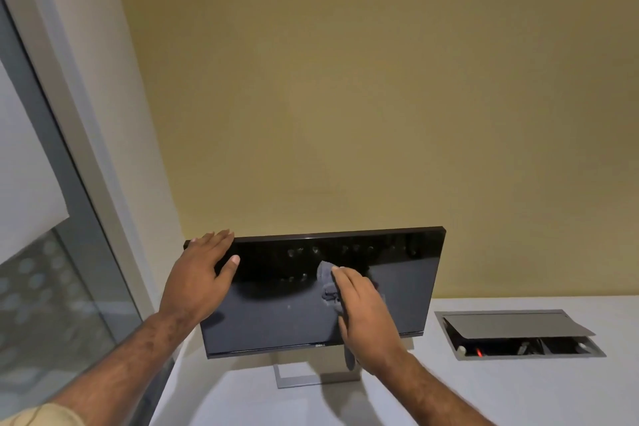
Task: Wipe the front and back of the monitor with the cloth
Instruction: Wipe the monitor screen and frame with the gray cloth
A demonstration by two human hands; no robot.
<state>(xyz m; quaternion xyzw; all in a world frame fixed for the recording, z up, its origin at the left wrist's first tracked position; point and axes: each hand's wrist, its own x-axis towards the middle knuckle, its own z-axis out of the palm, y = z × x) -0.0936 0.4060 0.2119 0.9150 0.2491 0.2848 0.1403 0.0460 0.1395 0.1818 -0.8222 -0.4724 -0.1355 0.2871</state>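
A dark, switched-off monitor [311,290] stands on its grey stand [311,375] near the left end of a white bench [484,391], close to a yellow wall [345,79]. Its long axis runs left to right, and the screen faces the person, tilted slightly back. The left hand [198,280] rests flat over the monitor's top left corner, fingers straight and spread, likely to steady the panel against the push of wiping. The right hand [363,315] presses a grey cloth [328,284] against the middle of the screen, fingers mostly straight on top, with crumpled cloth showing past the fingertips and a tail hanging below the palm. The front is being wiped; the back appears not yet done. To the right, a cable hatch [518,332] in the bench sits with its lid raised. A window frame [69,183] stands at the left.
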